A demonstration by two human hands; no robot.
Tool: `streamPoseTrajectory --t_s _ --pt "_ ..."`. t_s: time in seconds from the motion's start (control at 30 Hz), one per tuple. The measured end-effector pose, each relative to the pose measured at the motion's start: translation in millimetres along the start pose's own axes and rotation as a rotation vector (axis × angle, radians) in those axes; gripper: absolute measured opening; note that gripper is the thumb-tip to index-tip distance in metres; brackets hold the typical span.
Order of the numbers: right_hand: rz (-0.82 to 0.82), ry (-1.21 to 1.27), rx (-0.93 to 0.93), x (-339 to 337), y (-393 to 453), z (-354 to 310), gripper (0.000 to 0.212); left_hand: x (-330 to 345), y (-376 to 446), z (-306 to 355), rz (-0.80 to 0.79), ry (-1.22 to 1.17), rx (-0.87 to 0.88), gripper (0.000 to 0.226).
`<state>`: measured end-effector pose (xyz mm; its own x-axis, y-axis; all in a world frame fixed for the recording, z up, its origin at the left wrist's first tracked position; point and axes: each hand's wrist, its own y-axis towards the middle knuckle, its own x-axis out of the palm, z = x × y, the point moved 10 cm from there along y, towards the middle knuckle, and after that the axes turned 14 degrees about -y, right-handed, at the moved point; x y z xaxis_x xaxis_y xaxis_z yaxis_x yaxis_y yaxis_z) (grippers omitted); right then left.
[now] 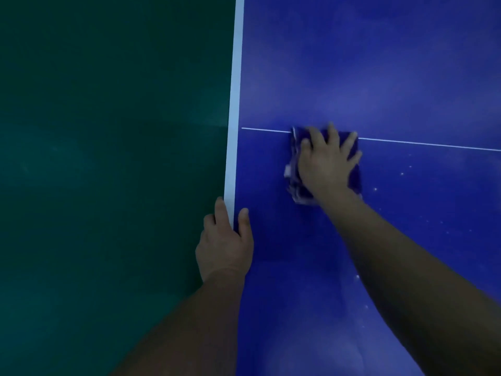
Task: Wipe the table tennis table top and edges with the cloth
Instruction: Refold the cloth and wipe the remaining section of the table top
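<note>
Fingers (332, 137) of the right hand (326, 165) are lying straight and spread apart, pressing flat on the cloth (296, 183), which is resting on the blue table top (379, 77). The cloth is a folded, dark blue-and-white patterned piece, its outline blurred, and it is sitting right on the thin white centre line (428, 144) that is crossing the surface from left to right; the line is disappearing under the cloth's far end and showing again on either side of it. The palm is covering most of the cloth, with bunched folds sticking out to the left of the hand and a flatter strip showing to its right. The left hand (225, 240) is gripping the table's side edge nearer the camera, well apart from the cloth: its thumb (244, 221) is lying on the blue top while the other fingers are curling over the white border stripe (235, 104) and down the outer side, where their tips are going out of sight. Both forearms are reaching in bare from the bottom of the view. Small pale specks (375, 189) are dotting the blue surface to the right of the cloth and beside the right forearm. Dark green floor (108, 158) is filling the whole area left of the table's edge.
</note>
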<state>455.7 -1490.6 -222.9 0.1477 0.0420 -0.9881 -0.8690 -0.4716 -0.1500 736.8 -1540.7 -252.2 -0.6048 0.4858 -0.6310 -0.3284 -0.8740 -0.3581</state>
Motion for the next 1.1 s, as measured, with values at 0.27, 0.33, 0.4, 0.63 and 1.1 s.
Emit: streamPoseTrajectory --t_s 0.27,0.33,0.4,0.63,1.1 --pt "0.047 -0.119 -0.381 11.1 -94.6 -20.4 0.049 -0.5 -1.6 1.4 -0.005 0.018 0.022 0.079" --pt "0.023 -0.135 -0.274 10.1 -103.3 28.9 0.050 -0.2 -1.8 2.9 -0.009 0.014 0.033 0.079" --pt "-0.004 -0.115 -0.153 6.8 -81.9 54.1 0.047 -0.3 -1.8 2.9 -0.001 0.012 0.042 0.077" --pt "0.037 -0.125 -0.249 9.4 -58.2 -22.7 0.048 0.3 -2.5 4.2 0.005 0.047 0.075 0.079" --pt "0.037 -0.111 -0.201 9.9 -80.9 83.5 0.049 3.3 -19.2 42.7 0.029 0.231 0.449 0.079"
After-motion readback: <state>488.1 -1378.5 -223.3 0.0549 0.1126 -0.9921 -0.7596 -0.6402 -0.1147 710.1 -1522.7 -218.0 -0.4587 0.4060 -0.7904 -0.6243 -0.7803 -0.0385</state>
